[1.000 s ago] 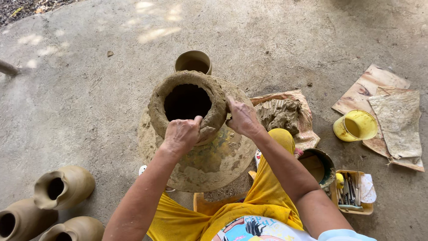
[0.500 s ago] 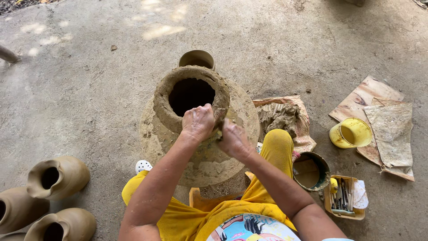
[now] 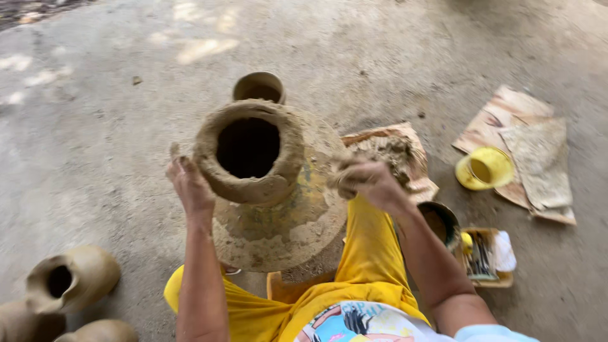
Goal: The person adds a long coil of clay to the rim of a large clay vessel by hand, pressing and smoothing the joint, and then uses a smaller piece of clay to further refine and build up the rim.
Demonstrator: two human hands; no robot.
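Fingers (image 3: 180,166) of the left hand (image 3: 190,187) are lying spread and flat against the left side of the wet clay rim, gripping nothing, as a seated person in yellow is working a pot (image 3: 250,158) standing on a clay-smeared wheel (image 3: 278,228) between the knees. The right hand (image 3: 367,183) is hovering just off the pot's right shoulder, fingers curled loosely; whether they are pinching clay is unclear. Finished pots (image 3: 73,278) are lying at far left, a clay lump (image 3: 389,155), bucket (image 3: 440,221), tool tray (image 3: 487,256) and yellow cup (image 3: 484,168) at right.
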